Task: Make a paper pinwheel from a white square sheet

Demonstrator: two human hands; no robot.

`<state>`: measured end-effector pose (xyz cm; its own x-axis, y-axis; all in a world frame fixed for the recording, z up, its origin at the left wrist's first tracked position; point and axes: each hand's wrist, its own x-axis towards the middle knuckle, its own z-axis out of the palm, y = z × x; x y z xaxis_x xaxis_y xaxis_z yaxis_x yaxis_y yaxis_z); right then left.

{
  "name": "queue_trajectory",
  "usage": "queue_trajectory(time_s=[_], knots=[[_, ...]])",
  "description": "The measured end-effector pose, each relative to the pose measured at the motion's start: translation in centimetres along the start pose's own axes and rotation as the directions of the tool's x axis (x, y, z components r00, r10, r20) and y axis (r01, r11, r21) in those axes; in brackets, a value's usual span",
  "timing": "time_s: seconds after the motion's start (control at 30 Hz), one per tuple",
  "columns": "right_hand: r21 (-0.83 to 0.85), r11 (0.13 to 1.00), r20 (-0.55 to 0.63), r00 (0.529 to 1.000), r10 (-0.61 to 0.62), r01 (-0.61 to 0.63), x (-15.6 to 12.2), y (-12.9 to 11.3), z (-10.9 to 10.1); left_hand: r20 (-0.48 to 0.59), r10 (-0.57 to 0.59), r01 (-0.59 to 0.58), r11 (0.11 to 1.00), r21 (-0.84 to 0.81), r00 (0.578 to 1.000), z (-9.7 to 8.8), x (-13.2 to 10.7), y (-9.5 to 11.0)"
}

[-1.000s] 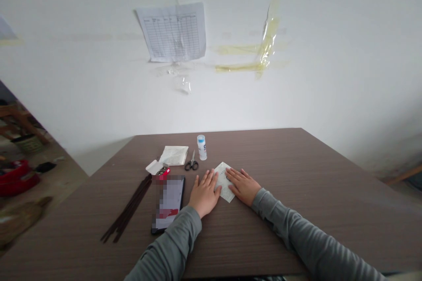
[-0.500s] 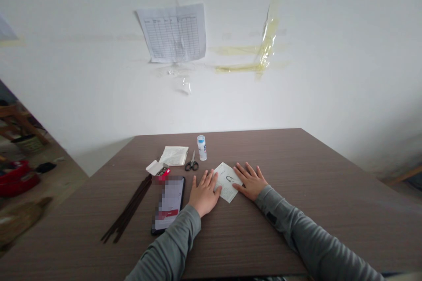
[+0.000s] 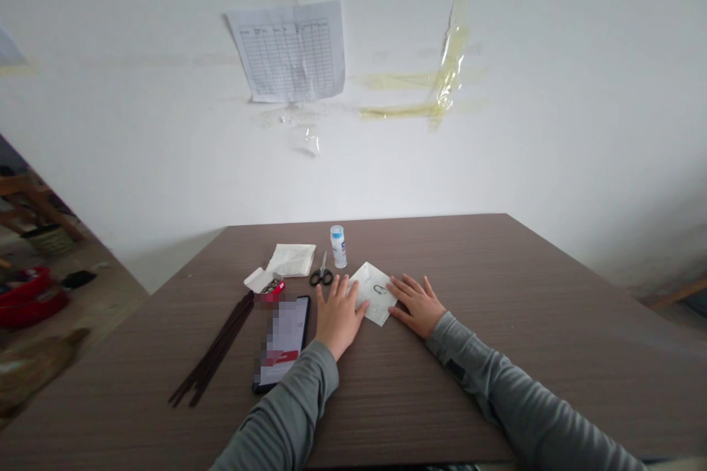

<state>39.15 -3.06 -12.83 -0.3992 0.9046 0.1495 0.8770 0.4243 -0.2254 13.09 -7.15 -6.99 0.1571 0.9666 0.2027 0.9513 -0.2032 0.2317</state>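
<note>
A square sheet of pale printed paper (image 3: pixel 375 294), turned corner-first, lies flat on the brown table (image 3: pixel 475 250) between my hands. A small dark drawing shows at its middle. On its left edge rests my left hand (image 3: pixel 339 313), palm down with the fingers spread. My right hand (image 3: pixel 418 305) is spread as well, its fingertips at the paper's right edge. Just beyond my left fingers are dark-handled scissors (image 3: pixel 321 277), with a white bottle with a blue cap (image 3: pixel 338 246) standing behind them.
Left of my hand lies a phone (image 3: pixel 283 346), its screen partly pixelated. Beside it are a bundle of thin dark strips (image 3: pixel 214 349) and an opened small red box (image 3: pixel 272 287) of small pieces. Folded pale paper (image 3: pixel 292 260) lies behind. The wall (image 3: pixel 420 169) borders the table's far edge.
The paper has shifted slightly away from me and to the left, and more of its middle shows. Both hands remain spread beside it, with the right one moved a little left.
</note>
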Motion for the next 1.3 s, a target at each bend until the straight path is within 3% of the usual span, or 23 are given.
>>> queue_trajectory(time_s=[0.23, 0.37, 0.47, 0.83, 1.3], knots=[[0.086, 0.996, 0.04, 0.999, 0.012, -0.016, -0.1, -0.2, -0.6, -0.066, -0.112, 0.119, 0.986, 0.113, 0.991, -2.5, 0.2, -0.3], [0.132, 0.99, 0.068, 0.997, 0.031, -0.039, 0.0, -0.5, -1.1, -0.16, -0.26, 0.291, 0.933, 0.213, 0.952, -4.6, 0.3, -1.8], [0.169, 0.984, 0.045, 0.997, 0.055, -0.062, 0.1, -0.5, -1.4, -0.153, -0.321, 0.35, 0.907, 0.234, 0.935, -5.5, 0.3, -3.0], [0.143, 0.988, -0.095, 0.993, 0.075, -0.061, 0.1, 0.3, -1.0, -0.065, -0.298, 0.305, 0.918, 0.253, 0.952, -5.5, 0.1, -4.8], [0.106, 0.994, -0.059, 0.998, 0.013, -0.006, -0.1, 0.5, -1.0, -0.094, -0.207, 0.222, 0.957, 0.186, 0.974, -4.7, 0.4, -4.4]])
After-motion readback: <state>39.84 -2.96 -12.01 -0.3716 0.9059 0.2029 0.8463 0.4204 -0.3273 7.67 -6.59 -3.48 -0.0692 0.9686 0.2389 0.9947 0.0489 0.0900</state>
